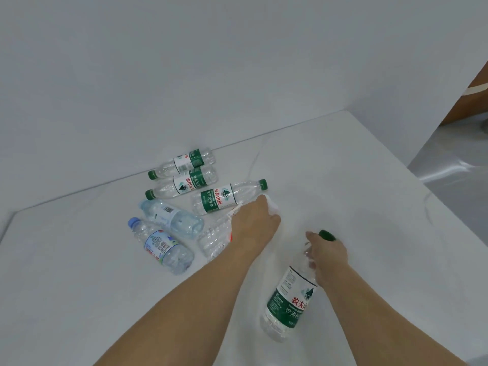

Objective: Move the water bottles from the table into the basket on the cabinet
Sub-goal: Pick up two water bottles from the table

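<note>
Several water bottles lie on the white table. Three have green caps and green labels: one by the wall, one below it, one turned the other way. Two blue-capped bottles lie to the left. My left hand grips a clear bottle with a red-edged label, partly hidden under the hand. My right hand holds the neck of another green-label bottle, whose base points toward me. The basket and cabinet are out of view.
A white wall runs along the table's far edge. The table's right edge drops to a grey floor. A brown door or panel stands at the far right.
</note>
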Tool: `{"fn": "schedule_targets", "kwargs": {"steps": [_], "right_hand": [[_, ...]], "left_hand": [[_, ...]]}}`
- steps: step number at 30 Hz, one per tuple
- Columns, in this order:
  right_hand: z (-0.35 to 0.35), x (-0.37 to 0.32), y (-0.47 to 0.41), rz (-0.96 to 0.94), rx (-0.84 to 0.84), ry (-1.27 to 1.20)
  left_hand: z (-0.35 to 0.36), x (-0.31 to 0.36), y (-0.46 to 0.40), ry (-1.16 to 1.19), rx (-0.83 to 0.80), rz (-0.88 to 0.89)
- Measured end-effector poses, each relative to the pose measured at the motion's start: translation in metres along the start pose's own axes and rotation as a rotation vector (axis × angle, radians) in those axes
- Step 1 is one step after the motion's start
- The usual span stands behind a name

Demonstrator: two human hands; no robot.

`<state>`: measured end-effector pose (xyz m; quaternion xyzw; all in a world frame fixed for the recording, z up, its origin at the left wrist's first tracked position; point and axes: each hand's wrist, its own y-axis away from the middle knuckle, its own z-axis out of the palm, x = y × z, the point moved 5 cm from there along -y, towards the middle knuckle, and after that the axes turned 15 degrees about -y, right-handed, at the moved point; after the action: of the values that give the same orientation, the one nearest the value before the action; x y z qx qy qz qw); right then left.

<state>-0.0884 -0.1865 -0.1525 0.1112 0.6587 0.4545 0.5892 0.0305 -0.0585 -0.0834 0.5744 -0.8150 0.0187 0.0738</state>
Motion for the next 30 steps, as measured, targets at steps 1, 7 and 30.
{"fn": "schedule_targets", "kwargs": {"steps": [1,7,30], "right_hand": [[0.009,-0.01,0.011,-0.079,-0.027,-0.001],[0.054,-0.078,0.096,-0.495,-0.164,0.221],[0.237,-0.055,0.533,-0.892,-0.962,0.273]], "left_hand": [[-0.014,-0.01,0.004,0.068,0.043,-0.051],[-0.107,-0.05,0.024,0.591,0.196,-0.192],[-0.428,-0.316,0.304,0.743,0.887,-0.477]]}}
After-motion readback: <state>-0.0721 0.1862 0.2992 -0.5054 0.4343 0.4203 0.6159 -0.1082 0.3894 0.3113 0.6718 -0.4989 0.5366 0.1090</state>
